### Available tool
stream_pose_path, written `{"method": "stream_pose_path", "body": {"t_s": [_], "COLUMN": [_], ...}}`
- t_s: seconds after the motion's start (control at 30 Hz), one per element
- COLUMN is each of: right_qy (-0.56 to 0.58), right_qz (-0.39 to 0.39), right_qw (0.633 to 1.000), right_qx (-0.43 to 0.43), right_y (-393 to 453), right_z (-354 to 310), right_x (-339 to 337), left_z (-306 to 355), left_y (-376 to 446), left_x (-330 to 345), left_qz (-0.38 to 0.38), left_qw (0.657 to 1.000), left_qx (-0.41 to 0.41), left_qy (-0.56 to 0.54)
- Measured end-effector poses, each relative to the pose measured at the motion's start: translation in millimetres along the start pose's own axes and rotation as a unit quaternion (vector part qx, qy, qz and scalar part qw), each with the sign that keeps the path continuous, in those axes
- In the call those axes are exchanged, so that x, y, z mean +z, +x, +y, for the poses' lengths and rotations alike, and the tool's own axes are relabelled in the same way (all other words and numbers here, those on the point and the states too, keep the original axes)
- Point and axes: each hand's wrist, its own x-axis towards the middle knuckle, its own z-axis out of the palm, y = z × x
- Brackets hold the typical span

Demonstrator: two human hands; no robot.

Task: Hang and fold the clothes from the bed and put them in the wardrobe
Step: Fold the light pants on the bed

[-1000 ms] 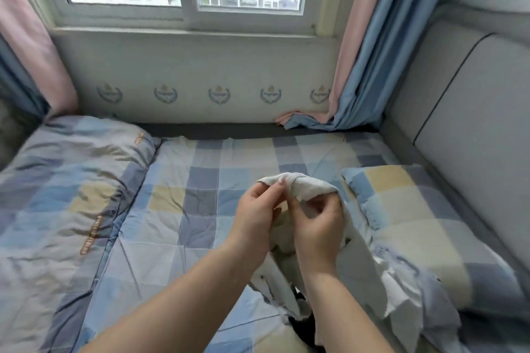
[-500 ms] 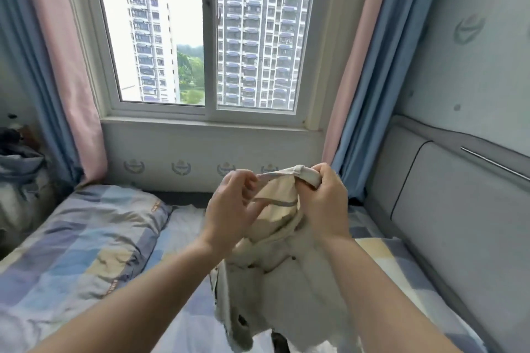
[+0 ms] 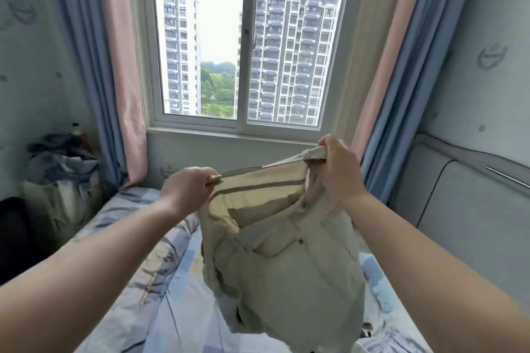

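Beige trousers are up in the air, held by the waistband in front of the window and hanging down over the bed. Left hand has its fingers curled round the left end of the waistband, knuckles toward the camera, and sits a little lower. Right hand grips the other end higher up, bunching the band in its fist, so the top edge runs on a slant, rising to the right. Waistband is stretched between the two hands and gapes open, showing the paler lining inside with a darker stripe along it. Below that, a pocket and a small dark button show on the front, and the rest of the cloth drops in loose folds; whether the lower end touches the bed I cannot tell.

Under it lies the bed with a blue, grey and yellow checked cover, a rumpled checked quilt along its left side. Pink and blue curtains hang on both sides of the window, with tower blocks and green trees outside. On the right stands a grey padded headboard. At far left, near the curtain, a heap of bedding sits on a pale bag or box, with a dark object below it at the frame edge.
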Motion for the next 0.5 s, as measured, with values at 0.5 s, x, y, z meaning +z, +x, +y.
{"method": "stream_pose_path", "body": {"t_s": [0.5], "right_qy": [0.094], "right_qz": [-0.153], "right_qw": [0.97], "right_qx": [0.165], "right_y": [-20], "right_z": [-44], "right_x": [46], "left_z": [-18], "left_y": [7], "left_x": [-121], "left_qz": [0.087], "left_qw": [0.838], "left_qx": [-0.202], "left_qy": [-0.5]}}
